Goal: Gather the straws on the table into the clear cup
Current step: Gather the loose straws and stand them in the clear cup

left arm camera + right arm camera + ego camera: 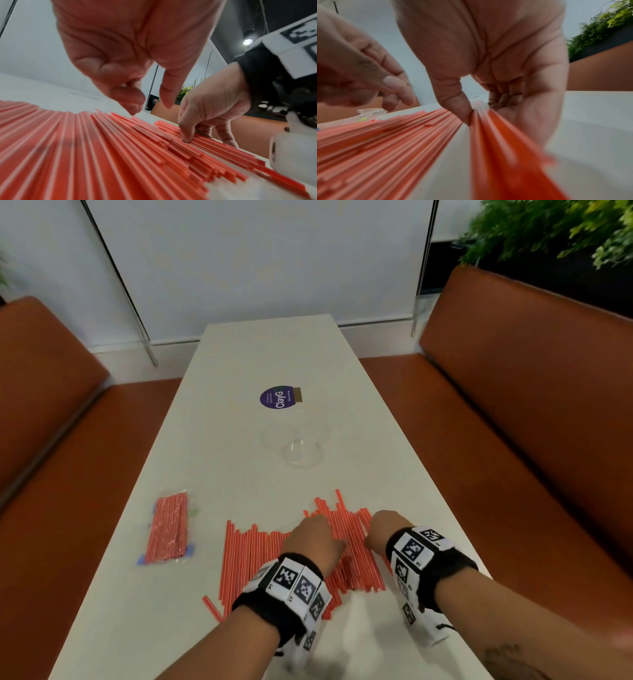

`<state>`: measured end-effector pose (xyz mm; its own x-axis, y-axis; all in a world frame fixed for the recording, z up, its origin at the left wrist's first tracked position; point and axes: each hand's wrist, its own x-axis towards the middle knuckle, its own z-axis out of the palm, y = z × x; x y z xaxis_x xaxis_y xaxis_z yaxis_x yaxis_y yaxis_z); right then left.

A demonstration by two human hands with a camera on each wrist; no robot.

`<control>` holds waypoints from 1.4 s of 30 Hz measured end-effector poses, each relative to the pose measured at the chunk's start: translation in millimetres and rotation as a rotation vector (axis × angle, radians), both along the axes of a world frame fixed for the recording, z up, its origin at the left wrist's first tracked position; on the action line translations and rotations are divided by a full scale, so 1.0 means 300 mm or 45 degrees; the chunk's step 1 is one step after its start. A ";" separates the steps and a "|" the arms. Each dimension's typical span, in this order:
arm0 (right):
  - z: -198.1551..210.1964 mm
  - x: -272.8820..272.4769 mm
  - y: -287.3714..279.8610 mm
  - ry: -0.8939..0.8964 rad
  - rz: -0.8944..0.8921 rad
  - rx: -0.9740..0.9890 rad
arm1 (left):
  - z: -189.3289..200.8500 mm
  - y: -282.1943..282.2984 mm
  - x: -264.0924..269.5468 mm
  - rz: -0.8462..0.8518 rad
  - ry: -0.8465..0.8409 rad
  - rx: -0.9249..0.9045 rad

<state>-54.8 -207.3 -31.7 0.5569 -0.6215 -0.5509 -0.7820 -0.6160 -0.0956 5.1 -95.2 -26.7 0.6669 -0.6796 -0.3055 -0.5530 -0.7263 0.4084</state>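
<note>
Many loose orange straws (274, 556) lie side by side across the near part of the white table (233, 460). The clear cup (297, 442) stands upright beyond them, near the table's middle, with nothing in it. My left hand (313, 534) hovers over the middle of the spread; in the left wrist view the left hand (150, 108) has loosely curled fingers (132, 100) just above the straws (85, 148) and holds nothing. My right hand (380, 525) is at the spread's right edge. In the right wrist view the right hand (482, 112) grips a small bunch of straws (496, 142) between thumb and curled fingers.
A sealed clear packet of orange straws (169, 529) lies at the table's left edge. A purple round sticker (279, 397) is on the table behind the cup. Brown benches (513, 412) flank the table on both sides; a green plant (565, 231) stands at the back right.
</note>
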 end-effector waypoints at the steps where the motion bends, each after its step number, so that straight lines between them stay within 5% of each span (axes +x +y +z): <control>1: -0.001 -0.003 0.001 0.008 0.022 -0.009 | -0.004 -0.017 0.003 -0.010 -0.014 0.016; 10: 0.004 -0.055 -0.006 0.022 0.169 -0.041 | -0.021 -0.150 0.002 -0.088 -0.117 0.225; 22: 0.037 -0.145 -0.088 -0.499 -0.679 0.611 | -0.032 -0.198 -0.028 -0.236 -0.090 0.372; 24: 0.039 -0.145 -0.082 -0.514 -0.664 0.599 | -0.034 -0.193 -0.021 -0.202 -0.009 0.360; 32: 0.010 -0.130 -0.069 -0.493 -0.590 0.592 | 0.009 -0.129 0.010 0.160 0.338 -0.098; 42: 0.140 -0.028 -0.008 -0.802 -0.337 0.533 | 0.126 -0.004 0.062 0.487 0.797 -0.755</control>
<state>-63.3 -209.6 10.2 0.7037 -0.5881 -0.3986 -0.6192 -0.2327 -0.7500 23.8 -96.4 11.1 0.7086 -0.6079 -0.3581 0.1248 -0.3915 0.9117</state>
